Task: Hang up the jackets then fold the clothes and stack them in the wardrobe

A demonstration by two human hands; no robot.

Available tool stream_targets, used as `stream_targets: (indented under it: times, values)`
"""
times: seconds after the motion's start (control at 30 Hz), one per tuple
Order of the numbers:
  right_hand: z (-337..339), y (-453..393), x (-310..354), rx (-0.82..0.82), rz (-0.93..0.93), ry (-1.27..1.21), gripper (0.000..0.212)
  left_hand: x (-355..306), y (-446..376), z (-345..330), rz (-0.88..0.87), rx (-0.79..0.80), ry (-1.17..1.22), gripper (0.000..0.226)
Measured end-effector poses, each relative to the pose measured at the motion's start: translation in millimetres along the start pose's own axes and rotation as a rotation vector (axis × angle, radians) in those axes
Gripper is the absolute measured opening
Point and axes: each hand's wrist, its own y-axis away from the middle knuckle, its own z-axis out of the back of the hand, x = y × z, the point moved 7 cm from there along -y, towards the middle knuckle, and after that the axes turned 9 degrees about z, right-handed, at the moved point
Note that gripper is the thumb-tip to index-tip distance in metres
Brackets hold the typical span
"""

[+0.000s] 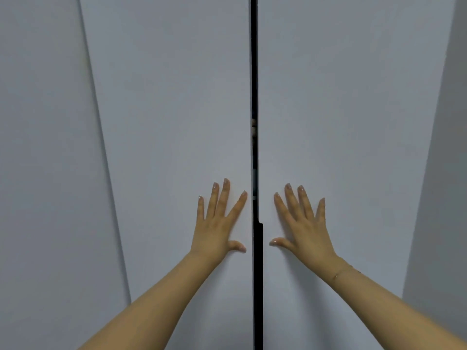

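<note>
Item: my left hand (219,223), lower centre of frame. Fingers straight, spread, palm flat against left wardrobe door (171,122). Grasping nothing.

Item: my right hand (304,223), lower centre-right. Same posture, flat on right wardrobe door (353,109). Thin bracelet (340,273) at wrist.

Item: dark gap (254,72), narrow, vertical, centre of frame between doors, thumbs just beside it. Contents behind gap too small to identify.

Item: pale wall (449,173), right edge.

Jackets, clothes: not in view.
</note>
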Motion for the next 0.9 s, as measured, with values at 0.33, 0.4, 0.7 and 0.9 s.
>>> stream_targets:
  times: [0.33, 0.4, 0.7, 0.9]
  values:
    - [-33.4, -32.0, -11.2, -0.014, -0.072, 0.083, 0.122, -9.4, -49.5, -38.5, 0.118, 0.011, -0.083, 0.143]
    - [-39.4, -35.6, -14.8, -0.024, -0.093, 0.092, 0.123, -10.3, -55.5, -44.6, 0.131, 0.013, -0.088, 0.144]
    - [-34.2, -32.6, -9.5, 0.134, -0.122, 0.067, 0.112, -15.7, -56.4, -44.1, 0.21, 0.108, -0.198, 0.142]
    - [90.1, -12.5, -6.0, -0.22, -0.084, -0.622, 0.067, -15.7, -40.5, 1.9, 0.101, 0.128, -0.269, 0.104]
